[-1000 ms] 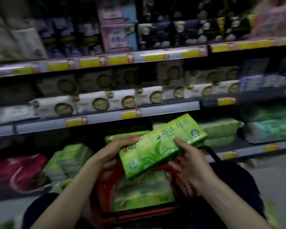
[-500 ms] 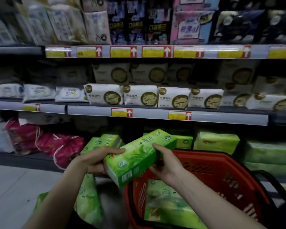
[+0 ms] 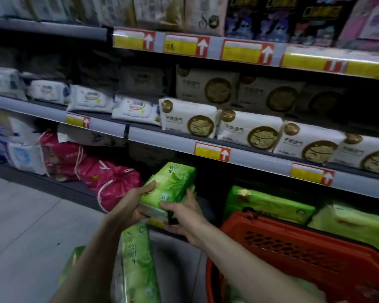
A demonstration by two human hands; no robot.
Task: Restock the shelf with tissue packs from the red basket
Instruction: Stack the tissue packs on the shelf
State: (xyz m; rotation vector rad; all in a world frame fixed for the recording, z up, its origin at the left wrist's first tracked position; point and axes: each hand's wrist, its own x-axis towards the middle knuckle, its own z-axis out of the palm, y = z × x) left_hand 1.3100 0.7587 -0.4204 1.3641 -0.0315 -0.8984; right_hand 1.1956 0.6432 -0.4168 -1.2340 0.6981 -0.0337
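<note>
Head: tissue pack (image 3: 172,184) between hands (image 3: 127,207) (image 3: 185,217)

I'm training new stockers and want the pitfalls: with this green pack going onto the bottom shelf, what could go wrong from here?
1. The left hand and right hand hold the green pack tilted at the edge of the bottom shelf; released early, it may slide to the floor.
2. The pink bags bulge just left of it; pushing in could shove them.
3. A second pack lies under the forearms and might get knocked.
</note>
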